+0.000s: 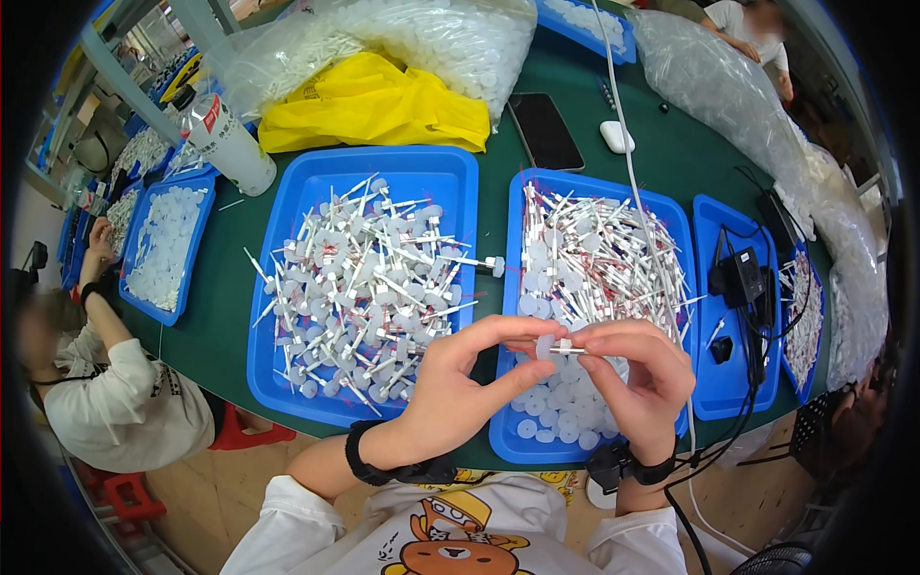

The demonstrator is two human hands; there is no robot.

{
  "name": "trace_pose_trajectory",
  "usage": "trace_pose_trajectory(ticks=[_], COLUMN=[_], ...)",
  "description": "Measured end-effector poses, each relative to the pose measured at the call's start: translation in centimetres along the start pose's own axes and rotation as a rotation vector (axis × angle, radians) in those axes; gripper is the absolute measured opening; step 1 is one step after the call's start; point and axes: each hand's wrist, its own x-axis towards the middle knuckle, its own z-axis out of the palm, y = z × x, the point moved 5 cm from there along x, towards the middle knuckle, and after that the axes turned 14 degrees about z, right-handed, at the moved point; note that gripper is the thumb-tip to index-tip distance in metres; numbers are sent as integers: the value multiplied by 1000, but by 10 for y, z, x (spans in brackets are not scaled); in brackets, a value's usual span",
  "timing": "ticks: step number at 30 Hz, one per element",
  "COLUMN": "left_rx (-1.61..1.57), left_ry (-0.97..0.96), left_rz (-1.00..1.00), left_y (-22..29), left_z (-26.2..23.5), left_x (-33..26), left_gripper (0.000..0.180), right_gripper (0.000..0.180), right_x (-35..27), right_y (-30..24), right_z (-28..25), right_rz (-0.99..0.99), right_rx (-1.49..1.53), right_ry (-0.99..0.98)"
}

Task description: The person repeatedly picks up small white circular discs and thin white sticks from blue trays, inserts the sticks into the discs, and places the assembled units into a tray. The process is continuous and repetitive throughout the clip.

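Above the near part of the middle blue tray [508,287], my two hands meet at their fingertips. Between thumb and fingers, my left hand [460,379] pinches a translucent white round disc [545,347], seen nearly edge-on. My right hand [637,374] is closed on a thin white rod with a metallic part [567,348], its end touching or going into the disc; which one is hidden. Loose white rods [613,259] with red threads fill the far part of that tray, and loose discs [561,407] lie in its near part.
Left of it, a blue tray [266,355] holds many rods with discs on them. Farther back are a yellow bag [374,105], a bottle [225,139], a phone [546,131] and a white case [616,137]. A cable-filled tray [733,388] stands right. A person [115,383] works at left.
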Motion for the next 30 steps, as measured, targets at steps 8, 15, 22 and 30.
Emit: trace_pose_trajectory(ticks=[8,15,22,30], left_rx=[115,181,157,186], left_ry=[15,17,57,-3], left_rz=[55,116,143,155], left_y=[4,6,3,2], left_z=[-3,-5,-5,-3], left_x=[-2,-1,-2,-2], left_gripper=[35,33,30,30], right_gripper=[22,19,11,7], right_x=[0,1,-1,-6], right_y=[-3,-5,6,16], right_z=[-3,-1,2,6], right_rz=[8,11,201,457], right_rx=[-110,-200,-43,221], right_ry=[29,12,-51,-124])
